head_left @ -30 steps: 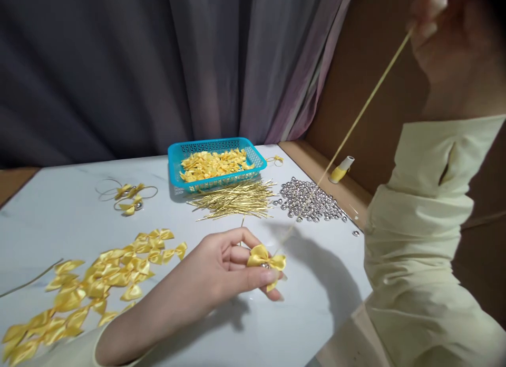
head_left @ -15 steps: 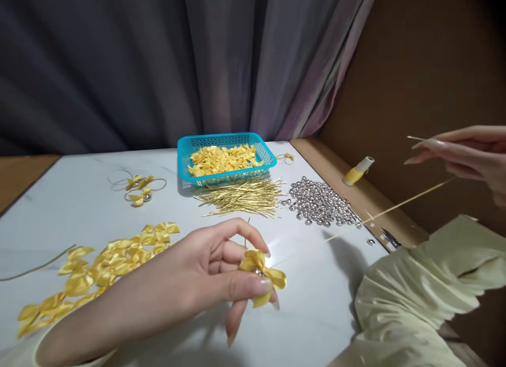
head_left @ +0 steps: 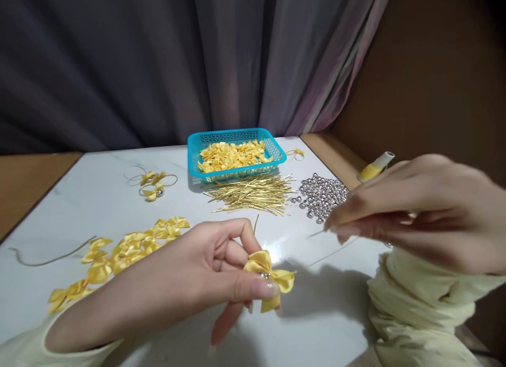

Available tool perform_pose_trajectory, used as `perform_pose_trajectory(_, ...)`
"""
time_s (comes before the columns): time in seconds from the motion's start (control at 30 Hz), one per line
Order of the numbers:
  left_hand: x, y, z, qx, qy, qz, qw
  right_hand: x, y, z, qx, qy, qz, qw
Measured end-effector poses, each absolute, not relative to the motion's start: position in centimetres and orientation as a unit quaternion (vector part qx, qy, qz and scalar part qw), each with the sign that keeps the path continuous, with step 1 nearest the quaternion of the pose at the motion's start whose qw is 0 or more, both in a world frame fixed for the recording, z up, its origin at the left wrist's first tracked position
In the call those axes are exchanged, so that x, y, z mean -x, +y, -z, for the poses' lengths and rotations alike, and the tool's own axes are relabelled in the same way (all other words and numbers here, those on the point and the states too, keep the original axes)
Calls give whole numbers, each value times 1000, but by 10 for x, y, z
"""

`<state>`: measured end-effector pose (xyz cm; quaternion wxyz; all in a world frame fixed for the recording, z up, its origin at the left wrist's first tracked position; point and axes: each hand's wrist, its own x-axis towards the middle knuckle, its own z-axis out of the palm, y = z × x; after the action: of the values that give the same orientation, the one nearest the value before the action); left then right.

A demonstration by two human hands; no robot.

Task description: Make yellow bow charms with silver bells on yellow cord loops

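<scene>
My left hand (head_left: 205,274) pinches a yellow satin bow (head_left: 270,277) with a small silver bead at its knot, just above the white table (head_left: 98,214). My right hand (head_left: 415,214) hovers to the right of the bow, fingers pressed together on a thin needle (head_left: 316,233) whose tip points left. A fine yellow thread (head_left: 328,255) trails from it down toward the bow. The right hand is slightly blurred.
A blue basket (head_left: 236,152) of yellow bows stands at the back. In front lie a bundle of gold pins (head_left: 253,194) and a heap of silver beads (head_left: 322,195). Loose bows (head_left: 126,248) lie left, finished bows on loops (head_left: 152,182) behind them, a thread spool (head_left: 375,167) right.
My right hand came down from high at the upper right to table level near the bow, and the taut thread has gone slack. The left hand stays on the bow.
</scene>
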<state>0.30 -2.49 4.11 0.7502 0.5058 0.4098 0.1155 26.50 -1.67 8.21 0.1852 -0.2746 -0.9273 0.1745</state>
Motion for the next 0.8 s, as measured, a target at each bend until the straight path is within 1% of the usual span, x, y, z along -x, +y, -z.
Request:
perform_pose_trajectory(0.1,-3,-25,-40,-494,406,-114,760,-241,-15,-79,234,-931,-237,154)
perform_pose_trajectory(0.33,-7,-23,-40,-475,412,-100,771,-231,-15,-74,219,-930,-265,131)
perform_pose_trajectory(0.8,-8,-23,-36,-478,417,-90,768,-225,-12,-70,218,-936,-244,131)
